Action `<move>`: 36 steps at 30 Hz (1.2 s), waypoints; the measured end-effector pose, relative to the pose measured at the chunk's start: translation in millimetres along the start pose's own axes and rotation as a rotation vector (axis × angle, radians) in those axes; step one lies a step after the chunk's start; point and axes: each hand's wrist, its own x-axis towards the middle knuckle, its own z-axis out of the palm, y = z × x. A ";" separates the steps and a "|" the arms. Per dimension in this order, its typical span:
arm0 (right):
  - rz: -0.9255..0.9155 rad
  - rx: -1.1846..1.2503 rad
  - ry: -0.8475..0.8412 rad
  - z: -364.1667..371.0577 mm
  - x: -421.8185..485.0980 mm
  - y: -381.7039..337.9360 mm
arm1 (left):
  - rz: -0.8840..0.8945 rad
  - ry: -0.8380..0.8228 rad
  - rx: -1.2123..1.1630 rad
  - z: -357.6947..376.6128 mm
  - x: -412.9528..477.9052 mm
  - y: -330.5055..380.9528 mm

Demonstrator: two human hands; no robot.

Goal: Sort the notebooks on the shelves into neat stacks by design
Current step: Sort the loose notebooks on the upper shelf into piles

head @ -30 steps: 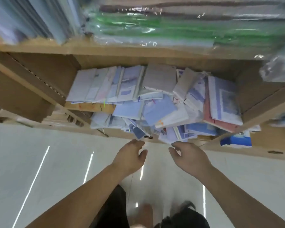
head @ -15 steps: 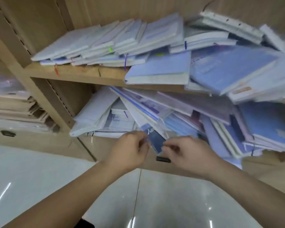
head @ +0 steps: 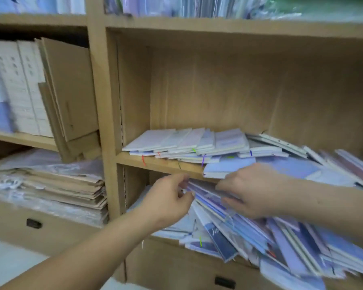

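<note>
1. Hands: two. The left hand (head: pixel 168 203) has its fingers curled and pinches the upper end of the leaning notebooks (head: pixel 210 197). The right hand (head: pixel 252 193) closes over the same bundle from 3 o'clock, fingers on top and thumb beneath. Motion blur hides the exact finger contact.

2. Notebooks occupy two levels of the right bay.
- Upper shelf board (head: pixel 159 164): a fanned row (head: pixel 187 143) of about six pale, flat, thin covers overlapping towards 3 o'clock. More lie tilted beyond them, but blur prevents a count.
- Four ribbon markers hang over this edge: red (head: pixel 143 160), green (head: pixel 194 150), purple (head: pixel 203 160) and blue (head: pixel 251 153).
- Lower level: a loose pile (head: pixel 291 248) of blue, lilac and white notebooks slants towards 5 o'clock and overhangs the shelf front. It is too jumbled to count.
- One dark blue notebook (head: pixel 220 241) carries white cursive script, which is not legible.

3. Left bay, 9 o'clock: two upright white boxes (head: pixel 19 86), printing unreadable. Flat brown cardboard sheets (head: pixel 71 86) lean beside them.

4. At 8 o'clock: a stack of brown paper items (head: pixel 67 189) under clear film.

5. Black drawer pulls: two, one at 7 o'clock (head: pixel 33 223) and one at 5 o'clock (head: pixel 224 282).

6. The shelving has a light wood-grain finish.
</note>
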 end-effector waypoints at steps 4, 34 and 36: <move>0.127 0.106 0.114 -14.6 33.4 16.2 | 0.042 0.037 0.111 -36.4 15.8 -9.8; 0.143 0.478 -0.102 37.4 152.0 94.0 | -0.210 -0.064 0.077 -79.6 156.8 -107.3; 0.169 0.624 -0.048 35.6 144.3 100.1 | -0.226 -0.036 0.155 -68.7 153.7 -106.4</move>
